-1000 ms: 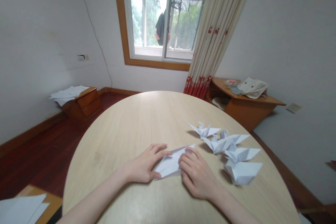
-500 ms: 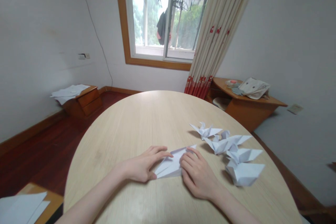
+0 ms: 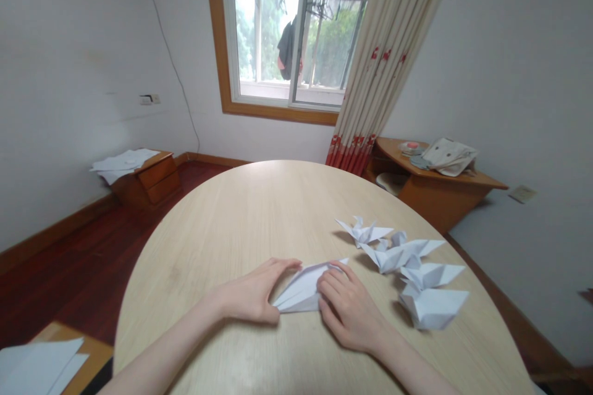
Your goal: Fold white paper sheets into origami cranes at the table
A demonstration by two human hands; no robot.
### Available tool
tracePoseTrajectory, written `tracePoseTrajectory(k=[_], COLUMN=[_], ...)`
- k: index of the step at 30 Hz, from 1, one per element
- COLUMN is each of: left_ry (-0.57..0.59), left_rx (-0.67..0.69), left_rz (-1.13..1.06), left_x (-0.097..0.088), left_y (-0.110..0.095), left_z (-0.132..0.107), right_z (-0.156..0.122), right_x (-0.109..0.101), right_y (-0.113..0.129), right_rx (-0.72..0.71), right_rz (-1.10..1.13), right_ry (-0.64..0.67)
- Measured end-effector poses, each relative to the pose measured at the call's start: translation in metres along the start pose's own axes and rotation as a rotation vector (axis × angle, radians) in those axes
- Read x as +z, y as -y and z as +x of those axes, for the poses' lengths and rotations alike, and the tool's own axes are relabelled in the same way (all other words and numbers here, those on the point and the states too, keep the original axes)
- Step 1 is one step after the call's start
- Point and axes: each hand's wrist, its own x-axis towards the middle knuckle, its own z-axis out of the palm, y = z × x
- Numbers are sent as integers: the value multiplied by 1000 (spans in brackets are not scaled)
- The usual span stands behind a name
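Note:
A partly folded sheet of white paper (image 3: 303, 293) lies slantwise on the table in front of me. My left hand (image 3: 259, 289) spans its left end: the thumb touches the near corner and the fingertips meet the far edge. Across the right part of the paper, my right hand (image 3: 347, 305) rests with its fingers curled, hiding much of that end. Several finished white paper cranes stand to the right of my hands, among them a far crane (image 3: 364, 233) and a near crane (image 3: 433, 307), wings spread.
The round light-wood table (image 3: 222, 216) fills the middle. White sheets (image 3: 41, 365) lie at the lower left. A small drawer cabinet (image 3: 155, 179) stands left, a corner shelf (image 3: 430, 191) with a cloth bag (image 3: 449, 156) right. Behind is a window beside a curtain (image 3: 380, 62).
My left fingers have moved from on top of the paper to its far edge. The paper's long edges have drawn inward, so it looks narrower. My right hand stays in place.

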Motion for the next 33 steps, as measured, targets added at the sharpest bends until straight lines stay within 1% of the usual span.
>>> tracePoseTrajectory(k=[3,6,11,14,19,25,31,33], left_ry=[-72,-159,-244,-281,-304,-314,-315,-325], left_rx=[-40,-58,46,59,69,44,15,-12], left_rz=[31,82,148,175,157,154,238,278], left_x=[5,14,30,37,44,48,47,47], left_y=[-7,-8,1,8,15,20,19,19], left_z=[3,8,15,17,18,21,23,23], right_z=[0,0,0,-1,-1,0,-6,-8], right_x=[0,0,-1,0,6,9,15,17], right_y=[0,0,0,-1,-3,-2,-3,-4], right_rx=[5,12,4,-7,6,-4,-77,-83], right_rz=[-4,-1,19,22,19,-13,-84,-111], right_ry=[13,25,28,31,14,-13,-127,-133])
